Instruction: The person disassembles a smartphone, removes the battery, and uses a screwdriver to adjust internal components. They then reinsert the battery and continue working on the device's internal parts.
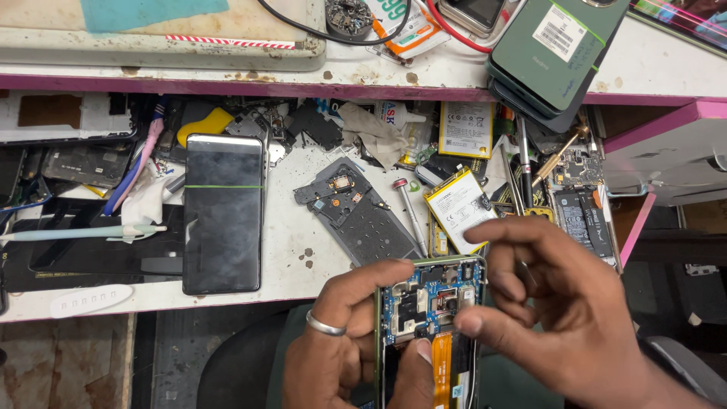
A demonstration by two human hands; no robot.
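Below the desk's front edge, near its right half: opened phone [430, 326], back cover off, blue circuit board and orange flex cable exposed. Long axis running away from the body, top end toward the desk [303, 227].

Left hand [341, 341]: wrapped around the phone's left edge, fingers curled shut on the frame, thumb lying across the lower board area. Silver ring on one finger.

Right hand [545, 310]: over the phone's right edge, thumb and forefinger drawn close together at the board's right side. Whether a small part sits pinched between the tips cannot be told; no tool visible. Nearer of the two hands to the board's upper components.

Outward, on the desk:
- grey inner cover plate [356, 212], lying diagonally just beyond the phone's top end
- screwdriver [409, 212] beside that plate
- loose battery [458, 206], tilted, just beyond the right hand
- dark phone [223, 212], screen up, toward the left
- tweezers, boards and further batteries near the right edge
- stacked green phones [556, 53] on the raised shelf at the rear right corner
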